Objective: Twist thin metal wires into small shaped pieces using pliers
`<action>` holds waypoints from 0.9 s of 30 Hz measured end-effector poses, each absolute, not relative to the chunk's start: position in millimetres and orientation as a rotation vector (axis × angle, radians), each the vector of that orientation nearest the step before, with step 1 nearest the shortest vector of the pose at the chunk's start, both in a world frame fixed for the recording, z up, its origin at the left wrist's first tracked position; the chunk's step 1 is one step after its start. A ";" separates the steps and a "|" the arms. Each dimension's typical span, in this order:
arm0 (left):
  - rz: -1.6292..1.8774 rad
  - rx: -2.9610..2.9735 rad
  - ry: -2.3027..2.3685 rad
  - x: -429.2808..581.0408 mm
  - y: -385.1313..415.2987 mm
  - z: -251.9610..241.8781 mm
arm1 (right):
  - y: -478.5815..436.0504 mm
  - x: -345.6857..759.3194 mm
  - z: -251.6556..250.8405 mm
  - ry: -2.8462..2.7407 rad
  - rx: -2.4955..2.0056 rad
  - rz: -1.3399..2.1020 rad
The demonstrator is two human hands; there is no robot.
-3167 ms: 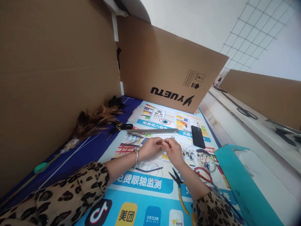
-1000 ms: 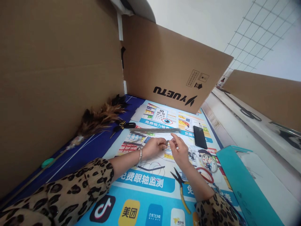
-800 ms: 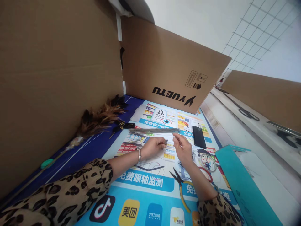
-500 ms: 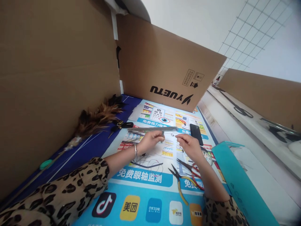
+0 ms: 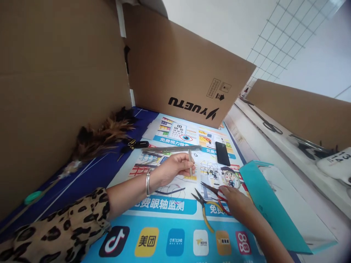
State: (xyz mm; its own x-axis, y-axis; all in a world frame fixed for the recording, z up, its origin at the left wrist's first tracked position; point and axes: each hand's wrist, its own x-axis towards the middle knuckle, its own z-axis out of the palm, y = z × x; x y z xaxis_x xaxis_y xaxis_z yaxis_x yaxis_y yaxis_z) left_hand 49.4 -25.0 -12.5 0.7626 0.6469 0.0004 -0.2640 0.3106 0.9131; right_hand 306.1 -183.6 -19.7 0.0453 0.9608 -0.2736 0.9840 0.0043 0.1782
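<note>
Left hand: 1, pinching a rod, apparently metal, near upright over the bench. Right hand: 1, at red pliers, fingers over the handles; whether closed on them cannot be told. Yellow pliers: 1 pair, just left. Edges: cardboard panels left and back, teal box right; open gap between hands. Wire bundle: behind left hand, count indistinct. Cut off: right arm, by frame. Change: 3.2 s earlier, hands met; now apart.
</note>
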 end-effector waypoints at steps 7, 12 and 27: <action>0.587 1.364 0.409 54.8 -33.5 -15.0 | -184.2 313.0 -37.9 2.009 2.044 -0.008; 0.576 1.520 0.407 53.7 -39.1 -5.6 | -188.8 311.1 -29.2 2.123 2.120 0.035; 0.535 2.036 0.371 49.8 -59.7 0.7 | -194.0 245.8 21.1 2.465 2.511 -0.177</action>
